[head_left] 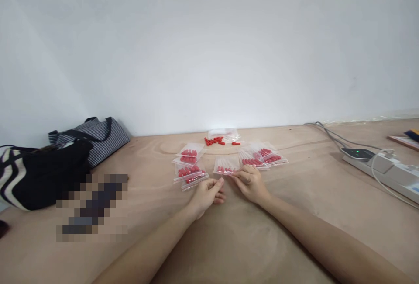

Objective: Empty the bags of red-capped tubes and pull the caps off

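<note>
In the middle of the table lies a small clear zip bag [226, 164] with several red, peg-like pieces inside. My right hand [252, 183] pinches its near right edge between thumb and fingers. Just left of it, my left hand [207, 194] is loosely curled, fingers apart, with nothing visible in it. Filled zip bags [189, 171] overlap in a pile beside my left hand. Another group of filled bags [263, 156] is fanned out beyond my right hand. Loose red pieces [214, 140] are scattered farther back, near the wall.
Behind the loose pieces lies a clear plastic bag [225, 134]. At left are a black bag [49, 174], a striped bag [104, 140] and a blurred-out dark object [98, 203]. A white power strip [386, 172] with cables and a black device [357, 154] stand at right.
</note>
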Demonstrator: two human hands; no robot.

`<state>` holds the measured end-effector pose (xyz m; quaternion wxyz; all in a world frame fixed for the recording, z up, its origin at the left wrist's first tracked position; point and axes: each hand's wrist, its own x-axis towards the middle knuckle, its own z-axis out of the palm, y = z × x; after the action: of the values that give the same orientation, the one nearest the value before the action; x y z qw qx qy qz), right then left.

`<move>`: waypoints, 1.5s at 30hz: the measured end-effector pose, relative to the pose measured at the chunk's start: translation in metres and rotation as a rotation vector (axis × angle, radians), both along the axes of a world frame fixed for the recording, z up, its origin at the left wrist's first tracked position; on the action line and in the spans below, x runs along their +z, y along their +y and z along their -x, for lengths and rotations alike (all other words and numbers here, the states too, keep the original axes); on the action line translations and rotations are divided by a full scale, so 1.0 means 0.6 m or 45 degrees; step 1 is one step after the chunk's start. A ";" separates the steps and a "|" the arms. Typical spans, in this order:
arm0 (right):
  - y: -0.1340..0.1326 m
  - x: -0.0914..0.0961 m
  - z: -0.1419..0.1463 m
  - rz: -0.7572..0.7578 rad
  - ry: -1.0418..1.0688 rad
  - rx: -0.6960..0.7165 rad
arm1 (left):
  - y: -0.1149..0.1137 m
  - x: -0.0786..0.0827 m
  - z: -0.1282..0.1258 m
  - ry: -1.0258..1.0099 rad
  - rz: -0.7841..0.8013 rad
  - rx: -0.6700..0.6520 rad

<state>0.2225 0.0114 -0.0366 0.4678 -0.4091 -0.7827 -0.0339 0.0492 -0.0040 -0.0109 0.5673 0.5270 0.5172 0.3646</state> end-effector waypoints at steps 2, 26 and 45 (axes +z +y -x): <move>-0.004 0.002 0.002 -0.017 -0.047 0.038 | 0.003 0.007 -0.006 -0.268 0.151 0.058; -0.003 0.006 0.025 0.315 0.067 0.262 | 0.026 -0.011 -0.010 -0.150 -0.091 0.212; 0.017 -0.009 0.057 0.637 0.502 0.045 | 0.034 -0.024 -0.005 -0.057 -0.340 0.037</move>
<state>0.1885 0.0216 -0.0423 0.4960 -0.4964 -0.6680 0.2477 0.0519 0.0164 -0.0253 0.4982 0.5820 0.4587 0.4502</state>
